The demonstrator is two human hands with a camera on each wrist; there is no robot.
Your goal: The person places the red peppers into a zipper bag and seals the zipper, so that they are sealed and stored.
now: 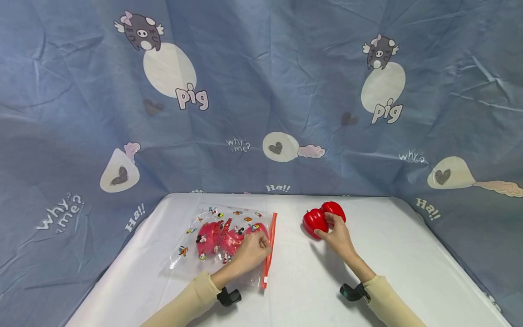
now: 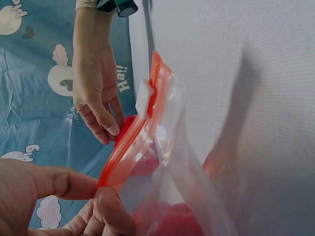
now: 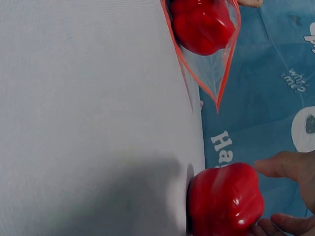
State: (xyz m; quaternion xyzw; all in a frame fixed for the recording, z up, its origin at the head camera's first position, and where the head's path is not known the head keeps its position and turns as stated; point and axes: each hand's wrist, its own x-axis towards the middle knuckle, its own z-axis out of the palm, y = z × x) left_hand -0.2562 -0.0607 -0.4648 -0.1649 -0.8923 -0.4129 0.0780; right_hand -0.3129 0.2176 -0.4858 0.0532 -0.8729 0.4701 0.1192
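Note:
A clear zip bag [image 1: 181, 263] with cartoon prints and an orange zip edge lies on the left of the table, with red bell peppers [image 1: 208, 238] inside. My left hand [image 1: 251, 252] pinches the orange edge between thumb and forefinger; the left wrist view shows the white slider [image 2: 144, 98] farther along it. From the right wrist view, the bag's mouth gapes around a pepper [image 3: 204, 27]. To the right of the bag, two shiny red bell peppers sit side by side. My right hand [image 1: 339, 238] grips the nearer pepper [image 1: 313, 222], thumb and fingers on its sides; the farther pepper [image 1: 335, 209] sits behind.
The white table [image 1: 294, 268] has its far edge against a blue printed cloth [image 1: 245, 59] hanging behind and at the sides. Dark wrist cameras [image 1: 229, 297] sit on both wrists, close over the table.

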